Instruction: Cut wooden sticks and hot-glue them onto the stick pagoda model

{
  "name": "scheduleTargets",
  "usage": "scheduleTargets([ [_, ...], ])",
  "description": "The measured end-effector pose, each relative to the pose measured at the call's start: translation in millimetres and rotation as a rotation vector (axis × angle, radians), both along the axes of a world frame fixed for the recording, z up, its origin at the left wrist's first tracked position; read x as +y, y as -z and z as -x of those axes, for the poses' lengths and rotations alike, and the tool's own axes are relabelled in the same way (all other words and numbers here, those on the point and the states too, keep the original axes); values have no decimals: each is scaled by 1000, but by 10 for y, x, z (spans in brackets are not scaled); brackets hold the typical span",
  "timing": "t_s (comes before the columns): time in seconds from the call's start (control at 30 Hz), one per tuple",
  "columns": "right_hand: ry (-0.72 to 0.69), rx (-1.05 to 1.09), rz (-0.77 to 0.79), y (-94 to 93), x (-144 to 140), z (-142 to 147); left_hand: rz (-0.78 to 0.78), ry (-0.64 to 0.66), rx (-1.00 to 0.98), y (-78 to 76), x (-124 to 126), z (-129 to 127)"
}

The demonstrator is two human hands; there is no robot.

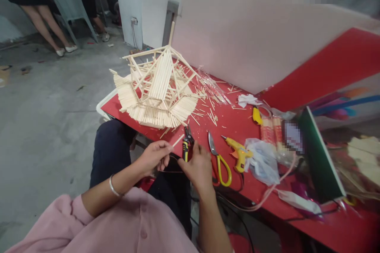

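The left hand [154, 157] pinches a thin wooden stick [178, 140] between its fingers. The stick lies slanted, with its far tip pointing up and to the right, toward the cutters [187, 144]. The right hand [197, 167] is wrapped around the yellow and black handles of the cutters, and the black blades point up, away from the person. The stick's tip sits just beside the blades, so the two hands are close together at the near edge of the red table [341, 225]. The stick house [157, 89] stands farther back, beyond both hands. The scissors [218, 158] and glue gun [239, 152] lie just right of the right hand.
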State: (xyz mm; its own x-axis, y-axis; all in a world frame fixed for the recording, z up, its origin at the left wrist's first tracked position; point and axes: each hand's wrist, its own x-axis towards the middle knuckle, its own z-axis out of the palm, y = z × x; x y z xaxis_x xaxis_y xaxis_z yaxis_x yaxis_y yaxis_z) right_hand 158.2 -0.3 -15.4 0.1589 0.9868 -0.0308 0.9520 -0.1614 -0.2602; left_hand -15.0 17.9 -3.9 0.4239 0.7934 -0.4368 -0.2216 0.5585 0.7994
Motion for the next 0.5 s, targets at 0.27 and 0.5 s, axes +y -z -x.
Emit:
scheduleTargets([
  [0.27, 258, 917, -60, 37, -17, -523, -228, -167, -116, -794, -144, 434],
  [0.5, 234, 2061, -258, -230, -55, -588, -199, -319, -50, -1188, 479, 762],
])
